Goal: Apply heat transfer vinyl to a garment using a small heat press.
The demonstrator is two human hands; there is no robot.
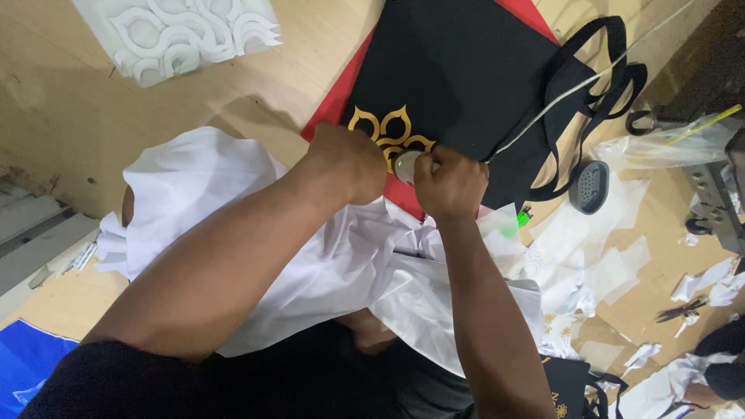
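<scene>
A black tote bag (458, 70) with a gold flower-like emblem (386, 129) lies flat on a red mat (330, 105) on the wooden floor. My left hand (349, 159) presses down on the bag's near edge beside the emblem. My right hand (450, 182) is closed around a small whitish tool with a green light (407, 165), held against the emblem. A thin white cord (574, 87) runs from the tool across the bag to the upper right. The bag's black handles (597, 93) lie folded to the right.
White cloth (233, 209) is bunched over my lap. A white cut-out panel (182, 31) lies at the upper left. Paper scraps (613, 264), a dark oval object (590, 186), scissors (679, 310), a clear plastic bag (667, 143) and another black bag (570, 384) lie to the right.
</scene>
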